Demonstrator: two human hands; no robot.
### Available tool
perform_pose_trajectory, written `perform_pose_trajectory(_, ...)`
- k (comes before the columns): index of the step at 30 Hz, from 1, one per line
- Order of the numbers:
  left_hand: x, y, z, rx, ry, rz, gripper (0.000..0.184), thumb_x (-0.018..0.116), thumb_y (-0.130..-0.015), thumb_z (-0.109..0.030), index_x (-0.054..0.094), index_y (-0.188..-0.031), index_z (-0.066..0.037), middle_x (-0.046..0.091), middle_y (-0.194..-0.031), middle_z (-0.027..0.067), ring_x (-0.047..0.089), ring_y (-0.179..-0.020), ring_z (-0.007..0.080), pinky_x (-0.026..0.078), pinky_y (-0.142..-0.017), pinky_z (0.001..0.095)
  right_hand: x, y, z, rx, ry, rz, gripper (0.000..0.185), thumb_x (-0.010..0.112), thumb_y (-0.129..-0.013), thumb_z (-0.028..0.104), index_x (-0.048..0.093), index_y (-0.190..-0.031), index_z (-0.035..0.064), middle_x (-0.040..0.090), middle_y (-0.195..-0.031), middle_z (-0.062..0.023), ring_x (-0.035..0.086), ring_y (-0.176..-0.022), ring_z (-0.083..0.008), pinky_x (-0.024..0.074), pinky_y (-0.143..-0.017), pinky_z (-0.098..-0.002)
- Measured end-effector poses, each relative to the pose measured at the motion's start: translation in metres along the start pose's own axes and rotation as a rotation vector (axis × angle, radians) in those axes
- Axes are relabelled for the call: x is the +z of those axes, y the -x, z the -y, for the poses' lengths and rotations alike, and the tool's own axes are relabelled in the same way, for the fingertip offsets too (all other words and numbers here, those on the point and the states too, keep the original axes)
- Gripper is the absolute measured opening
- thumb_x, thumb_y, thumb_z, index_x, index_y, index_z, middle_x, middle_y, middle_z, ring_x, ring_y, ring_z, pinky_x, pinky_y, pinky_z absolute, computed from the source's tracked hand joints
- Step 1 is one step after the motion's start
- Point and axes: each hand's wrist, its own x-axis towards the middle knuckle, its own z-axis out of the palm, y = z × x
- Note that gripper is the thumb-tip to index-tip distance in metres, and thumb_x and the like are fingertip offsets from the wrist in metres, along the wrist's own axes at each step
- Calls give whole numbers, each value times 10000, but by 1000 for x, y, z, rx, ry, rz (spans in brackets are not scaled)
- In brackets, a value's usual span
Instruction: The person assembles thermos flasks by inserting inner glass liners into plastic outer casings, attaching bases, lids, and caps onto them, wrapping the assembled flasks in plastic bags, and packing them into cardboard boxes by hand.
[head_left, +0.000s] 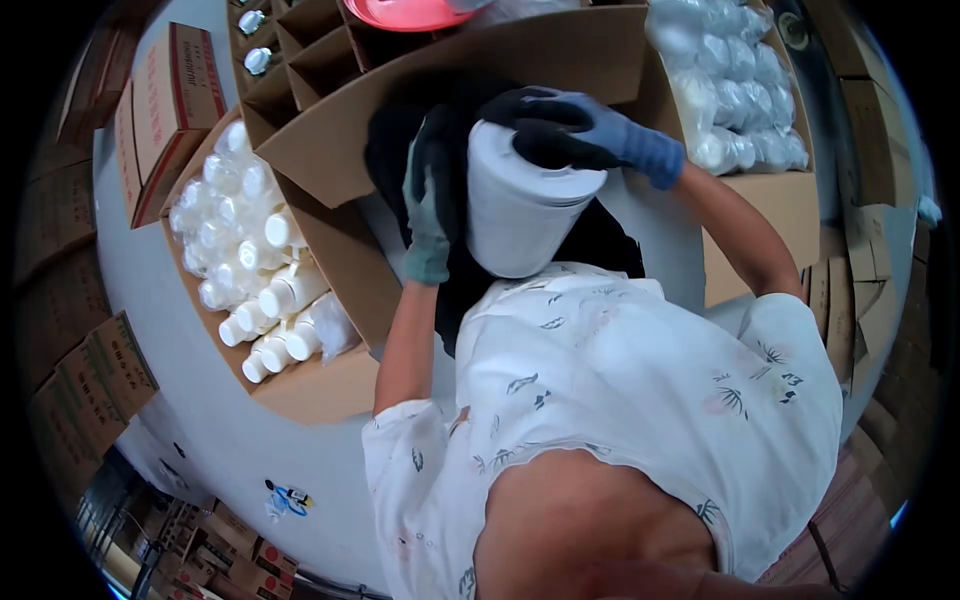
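Observation:
A thick white roll (525,215) with an opening in its top end stands, slightly tilted, in my lap. My right hand (570,130), in a blue glove with dark fingers, grips its upper end, some fingertips over the opening. My left hand (430,190), in a grey-green glove with dark fingers, is stretched upright just left of the roll. Its fingers point away from me, and whether it touches the roll is unclear. Beyond both hands lies the open flap (460,80) of a divided carton.
An open carton of white-capped bottles (280,295) stands at left, another with clear-wrapped bottles (735,95) at right. The divided carton (310,40) holds a few bottles and a pink-red dish (410,12). A closed carton (170,110) sits upper left; stacked boxes line both sides.

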Motion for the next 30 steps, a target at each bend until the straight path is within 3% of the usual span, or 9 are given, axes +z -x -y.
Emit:
perform_pose_trajectory(4,9,28,43,-480,160,26,505,593,-940,-160,428,-1399,-32,488,-1399,111,468,-1269,204,376,-1056,308,5,61,6,161,59,-179,354,556,-970,276,584,-1253,66,640,-1124,-82,598,-1030,-163,463,-937,-303)
perform_pose_trajectory(5,-4,36,49,-254,-348,260,436,638,-903,-141,516,-1304,-22,580,-1265,91,547,-1145,184,438,-971,292,11,69,10,186,83,-245,347,538,-979,282,577,-1254,75,640,-1115,-84,599,-1024,-162,465,-931,-299)
perform_pose_trajectory(12,18,44,-35,-434,58,229,235,636,-883,-125,638,-1094,-22,637,-991,33,581,-906,122,474,-811,277,29,117,-32,663,-546,-434,459,450,-1013,314,458,-1369,25,536,-1306,-88,520,-1173,-159,398,-1023,-294)
perform_pose_trajectory(17,3,47,15,-741,216,300,323,528,-969,-241,631,-1201,-41,654,-1116,78,602,-993,147,480,-877,268,46,99,-17,203,-172,-295,597,448,-985,412,372,-1435,27,406,-1432,-122,401,-1298,-202,267,-1116,-323)
perform_pose_trajectory(22,-4,44,3,-460,145,304,314,566,-926,-181,632,-1191,-24,665,-1125,102,619,-1042,187,476,-928,291,25,67,10,-181,-58,-159,529,479,-955,414,469,-1360,73,486,-1309,-136,456,-1229,-261,308,-1084,-356)
perform_pose_trajectory(24,6,26,-48,-281,-94,208,317,575,-897,-141,632,-1182,-17,644,-1194,118,595,-1126,211,461,-966,311,15,87,-42,286,-693,-321,474,442,-1015,296,391,-1425,65,476,-1385,-100,466,-1256,-176,298,-1113,-314)
perform_pose_trajectory(26,26,2,-101,566,-840,415,377,616,-812,-123,628,-1163,13,646,-1183,164,594,-1155,267,436,-1008,349,10,81,-63,606,-927,-383,561,528,-960,457,472,-1380,90,559,-1278,-65,537,-1144,-127,437,-1003,-284)
perform_pose_trajectory(28,20,-12,-105,669,-835,365,429,657,-743,-102,638,-1163,-12,680,-1068,154,636,-1058,273,468,-975,340,14,78,-49,345,-518,-473,584,515,-964,457,445,-1399,74,511,-1347,-89,517,-1194,-159,415,-1032,-301)
perform_pose_trajectory(30,13,-12,-94,-249,15,163,421,661,-762,-144,642,-1159,-3,682,-1058,141,650,-1001,222,509,-905,319,13,71,-32,150,-225,-506,583,478,-980,445,421,-1415,60,467,-1397,-105,493,-1237,-198,390,-1060,-324)
